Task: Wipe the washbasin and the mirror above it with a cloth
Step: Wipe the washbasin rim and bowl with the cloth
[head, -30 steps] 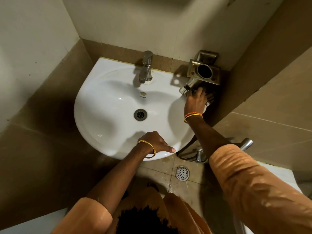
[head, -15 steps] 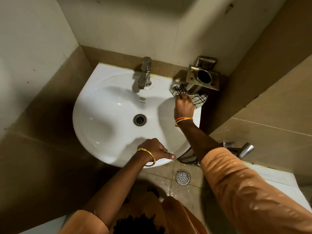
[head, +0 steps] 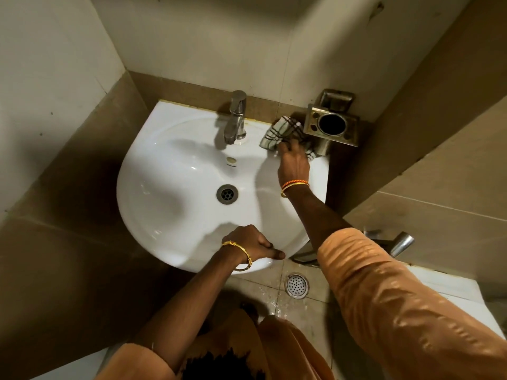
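Note:
A white washbasin [head: 170, 187] is fixed in a tiled corner, with a chrome tap [head: 235, 119] at its back edge. My right hand [head: 293, 163] presses a checked cloth [head: 279, 131] onto the basin's back right rim, just right of the tap. The fingertips lie on the cloth and partly hide it. My left hand [head: 253, 246] grips the basin's front rim, thumb pointing right. No mirror shows in this view.
A metal tumbler holder [head: 333, 124] sticks out from the wall right behind the cloth. A drain [head: 227, 193] sits mid-bowl. Below the basin are a floor drain [head: 296, 285] and a wall tap [head: 399, 244]. Walls close in left, back and right.
My right hand has slid the cloth from the basin's right edge under the holder leftward and back, towards the tap. The left hand has stayed on the front rim.

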